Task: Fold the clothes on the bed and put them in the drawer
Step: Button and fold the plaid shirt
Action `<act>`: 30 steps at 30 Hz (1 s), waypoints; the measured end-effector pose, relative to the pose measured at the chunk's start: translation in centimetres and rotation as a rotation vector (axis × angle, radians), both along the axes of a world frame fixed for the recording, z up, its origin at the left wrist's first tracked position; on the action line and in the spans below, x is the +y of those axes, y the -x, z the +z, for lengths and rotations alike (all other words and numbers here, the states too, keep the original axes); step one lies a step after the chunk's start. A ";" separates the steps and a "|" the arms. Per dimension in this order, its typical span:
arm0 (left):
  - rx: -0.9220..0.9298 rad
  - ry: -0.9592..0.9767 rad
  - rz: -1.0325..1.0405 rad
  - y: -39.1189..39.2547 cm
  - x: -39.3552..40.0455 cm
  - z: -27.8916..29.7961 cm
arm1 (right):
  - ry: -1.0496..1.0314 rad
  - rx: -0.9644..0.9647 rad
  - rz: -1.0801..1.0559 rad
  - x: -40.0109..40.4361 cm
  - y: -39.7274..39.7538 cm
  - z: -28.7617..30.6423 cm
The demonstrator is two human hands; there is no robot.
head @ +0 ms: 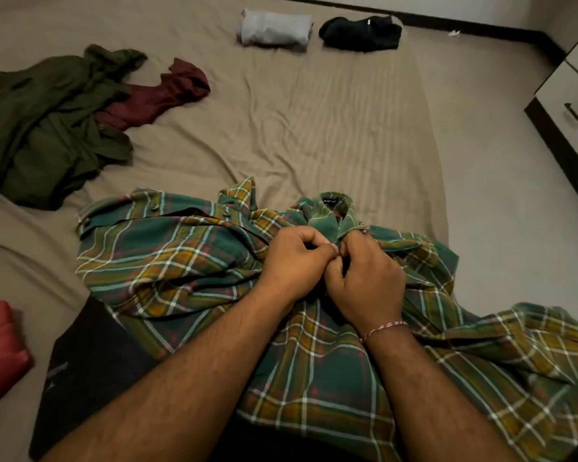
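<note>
While both hands, left hand point(296, 258) and right hand point(364, 281), keep a pinching grip on the plaid shirt point(187, 261) placket just below its collar, on the bed point(314, 128), align both edges squarely before fastening, I'd judge.

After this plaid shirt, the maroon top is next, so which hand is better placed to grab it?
Left, probably. The maroon top lies far left on the bed, on the left hand's side. The right hand would have to cross over. Both now pinch the plaid shirt.
</note>
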State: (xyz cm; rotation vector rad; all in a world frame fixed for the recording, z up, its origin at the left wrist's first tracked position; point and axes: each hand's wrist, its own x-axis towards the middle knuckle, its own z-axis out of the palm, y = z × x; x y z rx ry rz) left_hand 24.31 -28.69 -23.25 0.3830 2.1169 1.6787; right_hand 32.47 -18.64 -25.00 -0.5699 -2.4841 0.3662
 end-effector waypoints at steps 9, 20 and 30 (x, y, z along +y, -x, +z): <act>0.055 0.043 0.000 0.4 -0.1 0.1 | -0.098 0.011 0.004 0.1 0.0 -0.4; 0.094 -0.009 0.019 0.2 -0.1 -0.1 | 0.219 0.166 0.055 0.7 0.3 -0.5; 0.214 0.075 0.026 -0.1 0.2 -0.1 | 0.234 0.105 0.060 1.1 0.5 0.3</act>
